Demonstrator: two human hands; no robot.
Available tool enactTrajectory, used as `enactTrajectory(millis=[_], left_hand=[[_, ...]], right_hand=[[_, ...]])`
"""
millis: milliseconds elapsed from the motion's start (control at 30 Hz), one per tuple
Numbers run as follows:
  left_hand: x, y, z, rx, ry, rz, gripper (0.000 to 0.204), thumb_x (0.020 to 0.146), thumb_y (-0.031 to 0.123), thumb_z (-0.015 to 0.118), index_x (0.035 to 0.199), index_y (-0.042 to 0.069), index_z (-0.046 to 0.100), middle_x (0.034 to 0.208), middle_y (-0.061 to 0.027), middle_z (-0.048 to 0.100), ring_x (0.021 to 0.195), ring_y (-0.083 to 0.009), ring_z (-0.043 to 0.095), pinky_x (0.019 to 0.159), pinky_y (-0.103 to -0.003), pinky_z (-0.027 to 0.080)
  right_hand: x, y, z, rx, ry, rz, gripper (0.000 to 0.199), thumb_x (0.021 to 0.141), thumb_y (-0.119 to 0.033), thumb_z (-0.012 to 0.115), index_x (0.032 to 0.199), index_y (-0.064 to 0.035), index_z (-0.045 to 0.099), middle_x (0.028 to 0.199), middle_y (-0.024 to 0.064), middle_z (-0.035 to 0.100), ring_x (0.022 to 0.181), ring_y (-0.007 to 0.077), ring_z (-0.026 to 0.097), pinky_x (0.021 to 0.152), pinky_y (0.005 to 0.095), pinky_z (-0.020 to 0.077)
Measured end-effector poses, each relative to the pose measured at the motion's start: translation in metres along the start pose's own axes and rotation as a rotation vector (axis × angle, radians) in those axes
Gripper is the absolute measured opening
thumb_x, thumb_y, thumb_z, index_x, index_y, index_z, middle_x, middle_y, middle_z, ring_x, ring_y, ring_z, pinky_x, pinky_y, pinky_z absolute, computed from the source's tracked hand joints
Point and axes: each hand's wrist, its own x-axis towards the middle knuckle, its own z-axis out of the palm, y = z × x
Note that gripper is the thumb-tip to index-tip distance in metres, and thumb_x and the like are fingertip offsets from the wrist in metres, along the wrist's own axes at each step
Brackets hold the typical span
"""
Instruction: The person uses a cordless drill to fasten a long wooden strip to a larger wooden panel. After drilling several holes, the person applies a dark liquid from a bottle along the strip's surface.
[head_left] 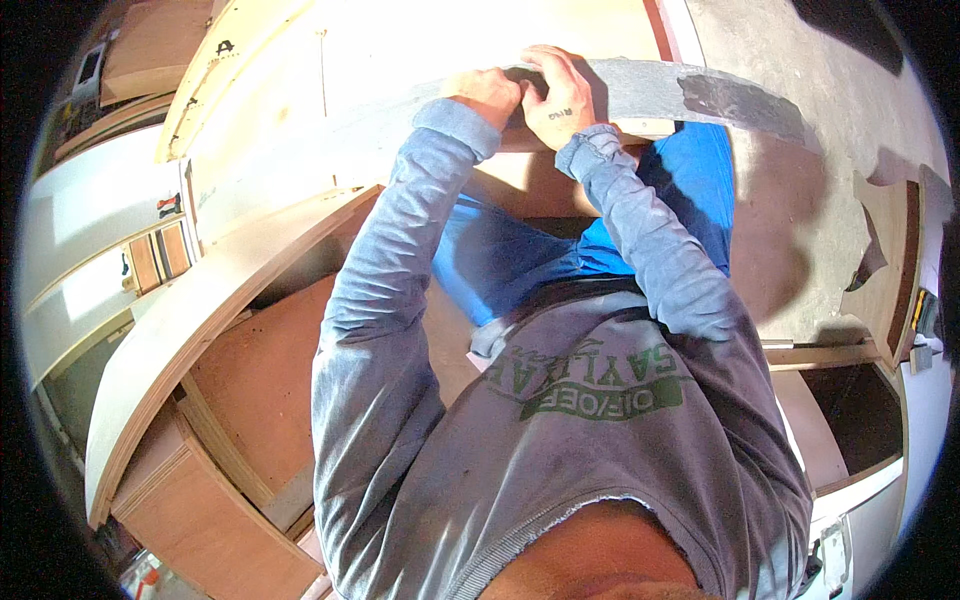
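Grey laminate strip [690, 95] arcs across the upper middle of the frame and runs off toward the upper right, its far end darker and rough-edged. Both hands meet on its near end: the left hand [487, 95] is closed into a fist against the strip's edge, and the right hand [558, 98] lies over the strip with fingers curled down onto it, just beside the left. How tightly either hand pinches the strip I cannot tell.

Under the hands sits a pale plywood panel [400, 70], brightly lit, filling the upper centre. A long curved plywood board [190, 320] slants from the middle left down to the lower left, close beside the left sleeve [370, 330]. Brown board surfaces [260, 390] lie below it. To the right, bare concrete floor [800, 200] gives open room beyond the strip's end, with an odd-shaped wooden offcut [895, 260] at the right rim. Blue trousers [530, 250] show between the forearms.
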Motion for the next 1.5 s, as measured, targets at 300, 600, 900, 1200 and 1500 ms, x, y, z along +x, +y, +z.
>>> enactTrajectory(millis=[300, 600, 900, 1200, 1500], left_hand=[[0.005, -0.008, 0.008, -0.044, 0.006, 0.054, 0.017, 0.082, 0.015, 0.071, 0.094, 0.004, 0.074, 0.099, -0.0188, 0.073, 0.097, -0.0357, 0.072, 0.082, -0.045, 0.059], [-0.019, -0.028, 0.051, -0.342, 0.31, -0.31, 0.025, 0.083, 0.026, 0.069, 0.086, 0.001, 0.069, 0.094, -0.0222, 0.07, 0.091, -0.0398, 0.07, 0.081, -0.048, 0.057], [-0.103, -0.056, 0.155, -0.355, 0.38, -0.852, 0.073, 0.098, 0.056, 0.054, 0.142, -0.002, 0.051, 0.159, -0.0254, 0.035, 0.148, -0.0451, 0.03, 0.119, -0.057, 0.026], [-0.063, 0.066, 0.087, -0.425, 0.491, -0.338, 0.082, 0.099, 0.057, 0.052, 0.146, -0.009, 0.045, 0.157, -0.0331, 0.035, 0.147, -0.0495, 0.032, 0.12, -0.06, 0.024], [-0.087, 0.03, 0.097, -0.497, 0.414, -0.461, 0.07, 0.103, 0.053, 0.048, 0.147, -0.001, 0.049, 0.159, -0.0213, 0.04, 0.147, -0.0407, 0.037, 0.12, -0.054, 0.028]], right_hand=[[-0.001, 0.001, 0.002, 0.001, -0.006, -0.013, 0.043, 0.079, 0.004, 0.069, 0.121, -0.0035, 0.063, 0.126, 0.0165, 0.066, 0.115, 0.0331, 0.066, 0.099, 0.0388, 0.0556], [-0.001, 0.003, 0.003, 0.008, -0.023, 0.025, 0.042, 0.081, 0.001, 0.07, 0.122, -0.0049, 0.063, 0.124, 0.0149, 0.067, 0.111, 0.0304, 0.069, 0.097, 0.038, 0.0558], [-0.003, 0.004, 0.005, 0.003, -0.026, -0.014, 0.041, 0.082, 0.0, 0.07, 0.122, -0.0058, 0.065, 0.127, 0.014, 0.067, 0.111, 0.0291, 0.069, 0.097, 0.0373, 0.0557], [-0.002, 0.005, 0.003, -0.028, -0.03, -0.04, 0.041, 0.083, 0.0, 0.068, 0.123, -0.007, 0.065, 0.125, 0.013, 0.068, 0.111, 0.0274, 0.07, 0.098, 0.0364, 0.0564], [-0.003, 0.004, 0.001, -0.009, -0.065, 0.032, 0.039, 0.083, -0.001, 0.07, 0.122, -0.0066, 0.065, 0.126, 0.0132, 0.068, 0.114, 0.0285, 0.068, 0.1, 0.0377, 0.0546]])
